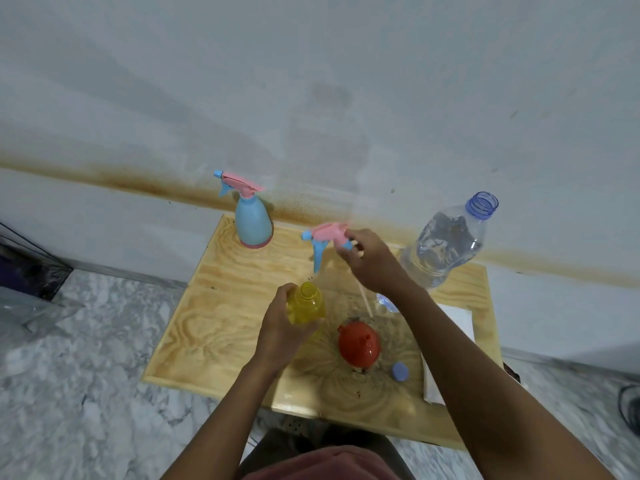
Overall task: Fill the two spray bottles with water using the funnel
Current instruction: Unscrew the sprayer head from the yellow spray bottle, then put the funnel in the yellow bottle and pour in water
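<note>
My left hand (282, 332) grips a yellow spray bottle (306, 303) with its neck open, standing on the wooden table (207, 323). Above and right of it, my right hand (369, 261) holds the pink and blue spray head (323, 237), lifted clear of the bottle, its thin tube (365, 299) hanging down. A blue spray bottle (252, 218) with its head on stands at the table's back left. An orange funnel (359, 344) lies mouth down near the middle. A large clear water bottle (446, 242), uncapped, stands at the back right.
A blue cap (400, 371) lies right of the funnel. A white folded cloth (450, 341) lies at the table's right edge, partly under my right arm. The wall rises just behind the table. Marble floor surrounds it.
</note>
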A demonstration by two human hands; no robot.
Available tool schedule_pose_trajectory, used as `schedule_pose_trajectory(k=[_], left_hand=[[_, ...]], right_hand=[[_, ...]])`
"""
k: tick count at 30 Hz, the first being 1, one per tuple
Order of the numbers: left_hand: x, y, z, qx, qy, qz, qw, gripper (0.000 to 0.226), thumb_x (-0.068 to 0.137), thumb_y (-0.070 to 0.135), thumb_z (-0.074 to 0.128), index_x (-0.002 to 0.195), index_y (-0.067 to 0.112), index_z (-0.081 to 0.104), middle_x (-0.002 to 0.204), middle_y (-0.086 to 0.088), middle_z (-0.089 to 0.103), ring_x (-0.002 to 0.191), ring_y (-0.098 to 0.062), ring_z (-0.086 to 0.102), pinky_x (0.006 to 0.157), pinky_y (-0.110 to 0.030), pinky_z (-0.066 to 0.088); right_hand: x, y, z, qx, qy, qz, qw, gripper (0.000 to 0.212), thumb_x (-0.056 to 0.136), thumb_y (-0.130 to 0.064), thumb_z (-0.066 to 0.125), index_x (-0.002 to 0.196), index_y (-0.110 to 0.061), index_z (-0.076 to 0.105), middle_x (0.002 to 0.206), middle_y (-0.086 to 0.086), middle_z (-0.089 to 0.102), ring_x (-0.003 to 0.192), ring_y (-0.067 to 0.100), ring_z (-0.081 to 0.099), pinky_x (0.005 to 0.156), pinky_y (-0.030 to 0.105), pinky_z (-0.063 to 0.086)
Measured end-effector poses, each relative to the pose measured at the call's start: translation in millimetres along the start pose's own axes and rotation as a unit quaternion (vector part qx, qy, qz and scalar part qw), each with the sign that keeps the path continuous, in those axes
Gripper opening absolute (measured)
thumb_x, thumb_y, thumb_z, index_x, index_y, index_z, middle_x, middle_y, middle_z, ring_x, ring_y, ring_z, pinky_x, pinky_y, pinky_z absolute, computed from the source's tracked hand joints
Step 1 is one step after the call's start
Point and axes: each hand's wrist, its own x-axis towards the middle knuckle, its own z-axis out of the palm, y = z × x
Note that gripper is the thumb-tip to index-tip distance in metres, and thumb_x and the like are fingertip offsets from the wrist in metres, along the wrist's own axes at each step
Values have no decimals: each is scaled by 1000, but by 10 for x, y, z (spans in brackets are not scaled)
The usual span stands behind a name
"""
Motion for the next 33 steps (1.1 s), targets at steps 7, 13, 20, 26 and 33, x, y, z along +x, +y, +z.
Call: schedule_pose_trajectory(k=[7,13,20,26,33], left_hand=[[7,-12,12,21,-17,18,999,63,72,30,87,125,28,55,113,13,65,104,-3,62,87,-20,50],[13,-18,3,11,-23,19,999,55,70,28,89,116,28,59,108,8,68,100,-6,65,84,-19,50],[1,-64,20,7,-18,6,1000,63,68,37,89,121,25,58,113,6,66,107,-8,63,92,-29,51],[4,-6,-17,55,-30,27,998,66,66,45,88,119,35,50,120,12,56,111,-4,54,95,-25,49],[-84,-28,-62,73,-24,62,995,68,76,35,81,133,30,47,130,15,52,116,2,49,97,-13,44]], right_hand=[[106,599,491,-102,-130,122,979,29,97,-26,55,121,-11,63,116,11,57,100,24,55,79,27,36],[179,907,754,-110,-148,182,966,31,89,-33,60,114,-15,66,118,9,62,100,26,61,75,31,45],[137,966,881,-110,-131,192,966,37,90,-38,53,122,-22,63,120,7,62,107,28,61,82,35,49],[-163,689,629,-102,-59,154,981,42,97,-34,53,137,-20,53,137,3,53,126,20,49,99,39,45],[-1106,625,389,-7,79,149,986,28,91,-37,61,117,-27,64,112,-10,63,101,8,59,90,37,51]])
